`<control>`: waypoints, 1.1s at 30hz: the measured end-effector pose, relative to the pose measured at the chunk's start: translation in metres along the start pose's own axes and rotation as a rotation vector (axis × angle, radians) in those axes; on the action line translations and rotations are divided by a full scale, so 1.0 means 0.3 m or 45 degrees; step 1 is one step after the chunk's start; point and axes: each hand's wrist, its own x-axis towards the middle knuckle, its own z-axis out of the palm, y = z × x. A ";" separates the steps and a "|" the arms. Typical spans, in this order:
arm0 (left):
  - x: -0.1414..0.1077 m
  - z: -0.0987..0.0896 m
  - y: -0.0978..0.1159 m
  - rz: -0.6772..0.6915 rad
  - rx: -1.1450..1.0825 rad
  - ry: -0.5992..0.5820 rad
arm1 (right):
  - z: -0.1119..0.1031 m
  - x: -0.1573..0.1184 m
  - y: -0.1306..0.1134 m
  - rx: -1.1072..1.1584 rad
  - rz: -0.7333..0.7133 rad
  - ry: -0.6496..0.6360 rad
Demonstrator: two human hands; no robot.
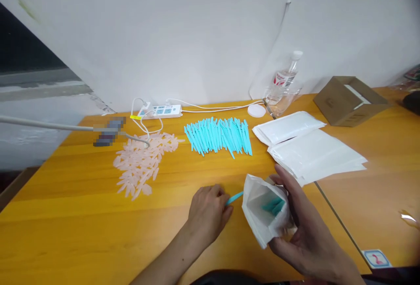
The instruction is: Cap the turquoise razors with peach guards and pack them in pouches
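Observation:
My left hand point(211, 210) is closed on a slim turquoise stick point(235, 198), shaped like an eyebrow razor. The stick's free end points right, towards the mouth of a white bubble mailer point(254, 206). My right hand point(308, 232) grips that mailer from its right side, with the mouth open and tilted towards me. Several turquoise sticks point(274, 206) show inside it. Beyond my hands, a row of similar turquoise sticks point(218, 135) lies side by side on the wooden table point(82, 232). Left of the row spreads a loose pile of pale pink flat pieces point(141, 162).
More white mailers point(318, 154) lie flat at the right. Behind them stand a cardboard box point(348, 101), a clear bottle point(285, 77) and a clear plastic cup point(286, 102). A white disc point(256, 110) and a power strip point(164, 110) with cables sit near the wall.

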 end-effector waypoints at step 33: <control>-0.086 -0.229 0.121 0.050 -0.514 0.766 | 0.205 0.162 -0.140 -0.227 -0.302 0.071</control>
